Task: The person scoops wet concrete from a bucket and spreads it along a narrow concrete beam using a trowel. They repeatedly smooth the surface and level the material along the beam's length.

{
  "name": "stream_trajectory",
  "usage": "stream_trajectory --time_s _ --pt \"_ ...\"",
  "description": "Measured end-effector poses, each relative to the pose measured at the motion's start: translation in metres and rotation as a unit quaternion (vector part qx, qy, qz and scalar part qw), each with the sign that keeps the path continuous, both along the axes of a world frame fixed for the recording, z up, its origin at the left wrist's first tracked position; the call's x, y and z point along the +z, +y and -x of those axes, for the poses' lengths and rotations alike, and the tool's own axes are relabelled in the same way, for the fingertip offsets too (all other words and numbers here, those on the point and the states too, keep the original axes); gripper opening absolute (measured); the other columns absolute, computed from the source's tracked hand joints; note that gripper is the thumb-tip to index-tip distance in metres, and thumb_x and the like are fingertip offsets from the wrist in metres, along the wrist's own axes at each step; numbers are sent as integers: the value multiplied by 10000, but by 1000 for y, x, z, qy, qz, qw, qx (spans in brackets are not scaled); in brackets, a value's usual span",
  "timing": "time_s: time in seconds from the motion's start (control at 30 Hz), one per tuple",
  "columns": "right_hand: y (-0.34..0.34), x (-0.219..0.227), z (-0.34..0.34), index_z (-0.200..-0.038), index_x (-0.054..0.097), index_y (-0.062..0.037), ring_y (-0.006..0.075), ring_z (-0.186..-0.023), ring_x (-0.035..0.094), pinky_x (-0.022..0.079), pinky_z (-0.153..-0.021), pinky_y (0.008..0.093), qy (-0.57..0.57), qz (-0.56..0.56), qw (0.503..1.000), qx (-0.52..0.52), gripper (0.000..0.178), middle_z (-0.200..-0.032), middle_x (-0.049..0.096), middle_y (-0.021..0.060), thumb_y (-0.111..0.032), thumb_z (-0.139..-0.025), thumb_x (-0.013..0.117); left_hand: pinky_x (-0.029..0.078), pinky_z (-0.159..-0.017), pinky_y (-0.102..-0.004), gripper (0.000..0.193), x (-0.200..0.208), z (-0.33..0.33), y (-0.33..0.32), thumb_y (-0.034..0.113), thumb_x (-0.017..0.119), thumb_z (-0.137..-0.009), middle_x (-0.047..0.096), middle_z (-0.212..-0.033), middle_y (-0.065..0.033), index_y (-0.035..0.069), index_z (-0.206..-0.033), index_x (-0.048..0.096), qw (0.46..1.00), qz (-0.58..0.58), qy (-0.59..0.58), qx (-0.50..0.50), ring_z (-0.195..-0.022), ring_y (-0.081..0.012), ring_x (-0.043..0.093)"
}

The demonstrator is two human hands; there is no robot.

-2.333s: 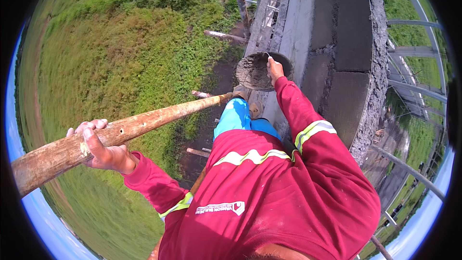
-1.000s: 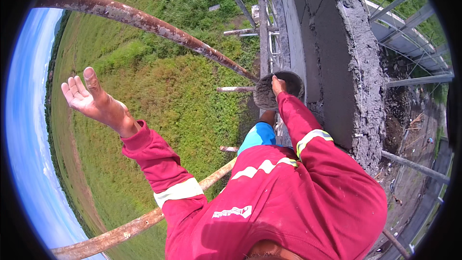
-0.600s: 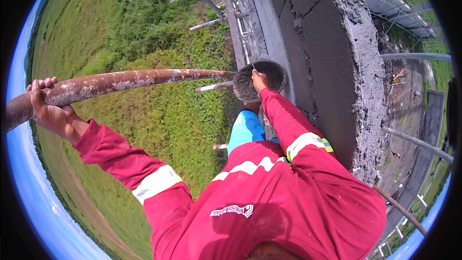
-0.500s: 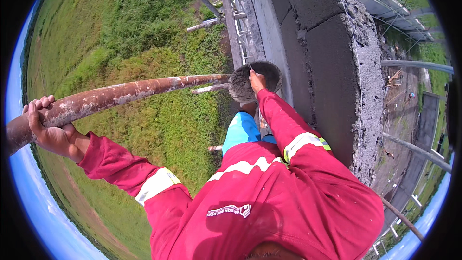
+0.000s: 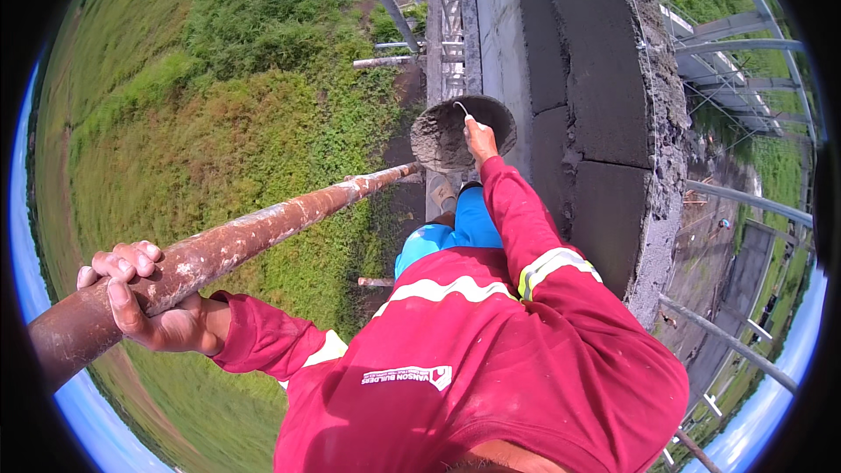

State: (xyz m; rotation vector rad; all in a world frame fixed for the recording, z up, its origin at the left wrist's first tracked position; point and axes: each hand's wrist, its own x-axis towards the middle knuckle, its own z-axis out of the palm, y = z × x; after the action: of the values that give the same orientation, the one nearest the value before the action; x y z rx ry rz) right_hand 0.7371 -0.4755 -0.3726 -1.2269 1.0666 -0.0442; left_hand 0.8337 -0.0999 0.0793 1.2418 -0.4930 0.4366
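Note:
My left hand (image 5: 158,307) is wrapped round a thick rusty pole (image 5: 263,228) spotted with pale splashes, off to my left. In front of me, my right hand (image 5: 479,138) is closed on the thin, bent metal handle of a round dark bucket (image 5: 506,127). Rough grey mortar (image 5: 441,137) coats or partly fills the bucket; how deep it goes I cannot tell. Beneath the bucket, my feet are on a narrow plank walkway, one shoe (image 5: 444,195) showing. A grey block wall (image 5: 596,52) rises close on my right.
Narrow planks (image 5: 435,44) run ahead beside the wall. A taut string (image 5: 646,61) follows the wall's rough top edge. Poles (image 5: 385,0) stick out ahead on the left, and more poles (image 5: 745,199) stand beyond the wall. Grass (image 5: 263,123) lies far below.
I have moved forward along the wall; its block joints have slid down the picture. The bucket has come along in my right hand. My left hand, still round the pole, is nearer my body.

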Motion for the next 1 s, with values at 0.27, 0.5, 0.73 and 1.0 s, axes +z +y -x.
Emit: stream_trajectory --time_s 0.27,0.5,0.73,1.0 --pt "-39 6 -64 -693 624 -55 110 -593 481 355 -561 324 -10 12 1000 15 432 -644 561 -3 -402 -947 590 502 -742 -363 448 -7 5 3 139 651 -850 540 -901 -83 33 -1242 463 1000 7 -2 7 -754 -193 556" --pt "-76 -6 -102 -714 614 -57 131 -579 465 351 -557 343 18 13 999 49 438 -645 546 0 -430 -942 578 505 -710 -349 483 -5 8 0 140 646 -837 519 -887 -78 24 -1269 464 999 -8 -20 39 -716 -182 552" --pt "-93 -13 -127 -726 613 -79 119 -567 447 321 -542 327 15 -22 998 49 420 -642 530 -15 -427 -955 557 509 -694 -332 487 -7 11 2 142 689 -833 530 -891 -83 21 -1244 457 999 12 -16 36 -702 -171 548" --pt "-112 -30 -165 -706 609 -74 123 -590 476 342 -558 322 56 -33 997 51 422 -651 548 -4 -422 -942 571 499 -671 -335 550 3 17 -17 163 688 -826 527 -902 -75 29 -1300 444 983 -47 -13 178 -705 -178 539"
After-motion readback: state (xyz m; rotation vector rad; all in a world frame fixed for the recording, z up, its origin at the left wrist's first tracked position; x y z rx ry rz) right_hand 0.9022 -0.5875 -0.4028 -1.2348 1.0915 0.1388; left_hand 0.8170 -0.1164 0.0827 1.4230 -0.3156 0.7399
